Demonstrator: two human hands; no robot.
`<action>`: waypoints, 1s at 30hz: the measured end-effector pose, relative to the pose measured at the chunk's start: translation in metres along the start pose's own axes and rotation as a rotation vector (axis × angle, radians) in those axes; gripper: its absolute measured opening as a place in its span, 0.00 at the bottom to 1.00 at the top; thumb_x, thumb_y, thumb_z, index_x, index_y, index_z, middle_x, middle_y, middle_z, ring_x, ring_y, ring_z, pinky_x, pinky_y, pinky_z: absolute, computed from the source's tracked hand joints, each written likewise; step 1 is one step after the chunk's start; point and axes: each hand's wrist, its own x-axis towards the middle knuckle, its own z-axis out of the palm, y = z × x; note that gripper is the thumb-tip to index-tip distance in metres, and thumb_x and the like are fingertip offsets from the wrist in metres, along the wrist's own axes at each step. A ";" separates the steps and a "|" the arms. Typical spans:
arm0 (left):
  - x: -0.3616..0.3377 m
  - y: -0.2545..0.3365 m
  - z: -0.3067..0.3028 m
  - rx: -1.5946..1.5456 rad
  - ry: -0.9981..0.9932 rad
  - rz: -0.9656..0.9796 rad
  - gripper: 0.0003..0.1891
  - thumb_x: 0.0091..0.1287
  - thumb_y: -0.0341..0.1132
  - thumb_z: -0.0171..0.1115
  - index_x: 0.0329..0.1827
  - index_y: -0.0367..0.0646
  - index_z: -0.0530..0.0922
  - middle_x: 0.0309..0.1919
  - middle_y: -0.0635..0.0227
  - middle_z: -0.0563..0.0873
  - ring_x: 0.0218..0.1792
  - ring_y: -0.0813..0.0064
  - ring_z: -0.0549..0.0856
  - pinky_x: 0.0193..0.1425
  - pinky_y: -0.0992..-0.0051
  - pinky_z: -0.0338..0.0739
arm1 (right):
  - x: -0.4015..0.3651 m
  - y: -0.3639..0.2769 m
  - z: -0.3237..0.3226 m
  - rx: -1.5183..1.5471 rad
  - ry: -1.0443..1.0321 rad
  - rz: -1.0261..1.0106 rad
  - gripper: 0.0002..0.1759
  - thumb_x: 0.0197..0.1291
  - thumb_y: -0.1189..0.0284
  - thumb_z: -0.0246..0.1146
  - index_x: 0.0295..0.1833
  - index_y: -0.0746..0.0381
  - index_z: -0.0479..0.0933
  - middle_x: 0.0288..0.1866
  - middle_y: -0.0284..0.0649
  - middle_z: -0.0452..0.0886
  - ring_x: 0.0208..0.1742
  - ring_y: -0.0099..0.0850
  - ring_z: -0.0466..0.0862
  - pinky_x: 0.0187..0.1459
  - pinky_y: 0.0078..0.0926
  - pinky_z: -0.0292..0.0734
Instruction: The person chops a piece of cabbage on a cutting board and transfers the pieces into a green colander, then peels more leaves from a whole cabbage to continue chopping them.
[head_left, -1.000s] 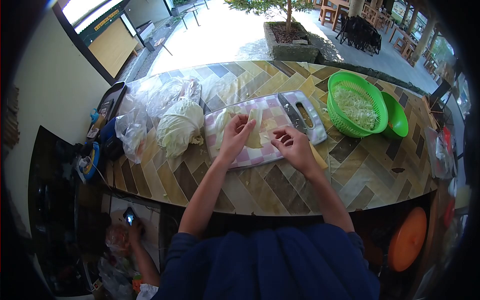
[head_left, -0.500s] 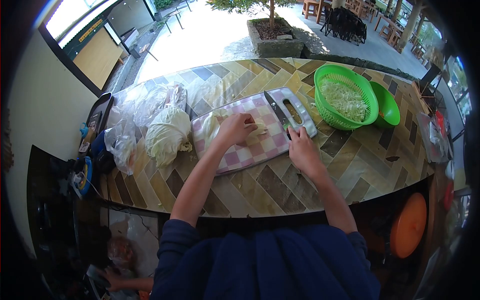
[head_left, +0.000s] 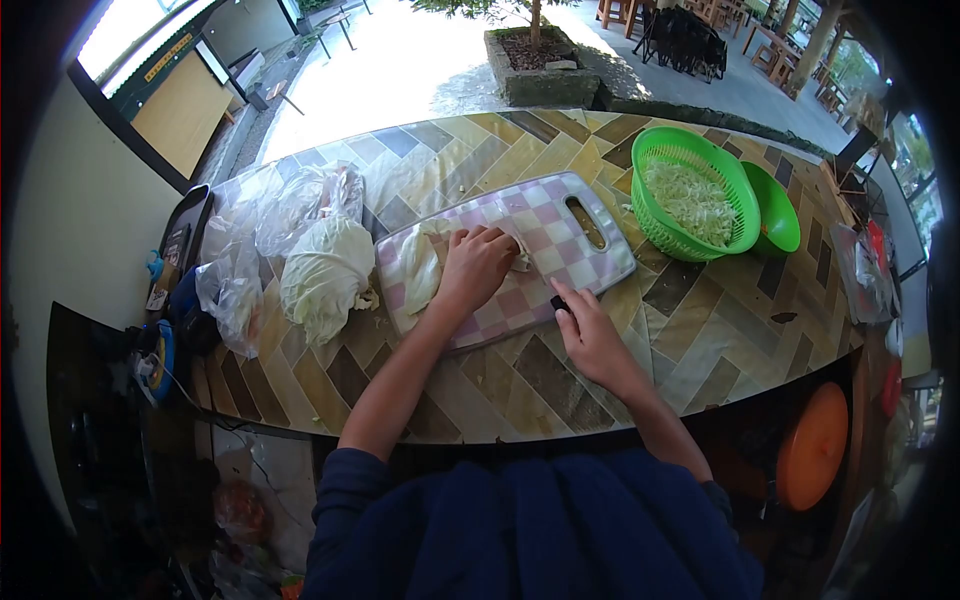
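A pink-and-white checkered cutting board (head_left: pixel 590 268) lies on the table. My left hand (head_left: pixel 479 262) is closed over a small piece of cabbage (head_left: pixel 521 260) on it, fingers curled down. Another pale cabbage piece (head_left: pixel 422 268) rests on the board left of that hand. By the board's near right edge, my right hand (head_left: pixel 592 338) grips a knife (head_left: pixel 558 303), with the end of its black handle showing. I can hardly make out the blade. Left of the board sits a large partly peeled cabbage (head_left: pixel 325 280).
At the right, a green basket (head_left: pixel 745 205) holds shredded cabbage, with a green bowl (head_left: pixel 783 208) beside it. Plastic bags (head_left: pixel 232 285) lie at the left near a dark tray (head_left: pixel 186 235). An orange round object (head_left: pixel 812 445) is below the table's right side.
My right hand has moved left and nearer to me, taking the knife away from beside the board's handle slot. My left hand has shifted slightly. Another person's hand at lower left has gone from view.
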 end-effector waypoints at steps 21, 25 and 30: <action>-0.018 0.012 0.007 -0.012 0.064 -0.027 0.07 0.64 0.34 0.63 0.42 0.44 0.83 0.42 0.66 0.86 0.53 0.66 0.82 0.72 0.54 0.60 | -0.015 -0.021 0.007 -0.264 -0.101 0.054 0.29 0.66 0.77 0.53 0.73 0.62 0.62 0.52 0.56 0.71 0.43 0.55 0.81 0.45 0.46 0.78; -0.020 0.013 0.009 0.042 0.065 -0.014 0.08 0.64 0.34 0.63 0.44 0.45 0.83 0.44 0.67 0.85 0.53 0.66 0.81 0.71 0.51 0.59 | -0.015 -0.021 0.008 -0.376 -0.133 0.049 0.30 0.64 0.78 0.53 0.73 0.63 0.61 0.55 0.57 0.70 0.42 0.55 0.82 0.44 0.46 0.80; -0.021 0.012 0.008 0.022 0.060 -0.019 0.08 0.64 0.34 0.62 0.44 0.45 0.83 0.44 0.67 0.85 0.53 0.66 0.81 0.71 0.51 0.59 | -0.014 -0.020 0.011 -0.393 -0.138 0.058 0.31 0.63 0.78 0.53 0.73 0.63 0.61 0.56 0.57 0.70 0.43 0.55 0.82 0.44 0.46 0.80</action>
